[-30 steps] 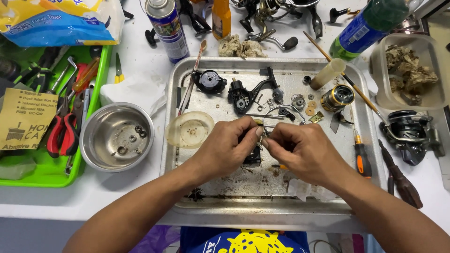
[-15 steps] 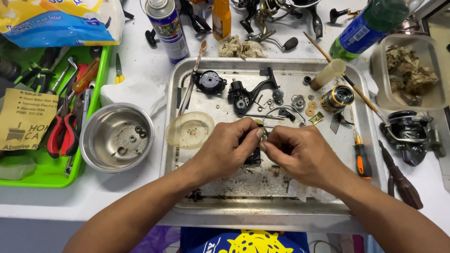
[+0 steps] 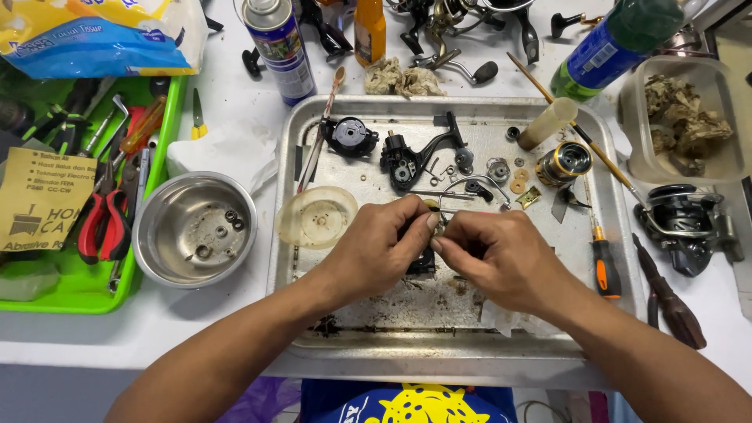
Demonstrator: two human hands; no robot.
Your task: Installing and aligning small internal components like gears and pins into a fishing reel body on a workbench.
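Frame centre, over metal tray [image 3: 313,125]: left hand [image 3: 380,251] and right hand [image 3: 489,258], fingertips meeting, both pinched on a small dark reel part [image 3: 423,260], largely hidden. Clear plastic disc [image 3: 316,217] lies left of the hands. Steel bowl [image 3: 194,229] sits on worktop [image 3: 227,329], left. Orange-handled screwdriver [image 3: 604,266] lies right.

A single head-worn camera looks almost straight down from close above the desk [image 3: 227,117]. Both forearms enter from the bottom edge. The grip, where the two hands meet, sits near the frame's centre over a metal tray [image 3: 540,345].
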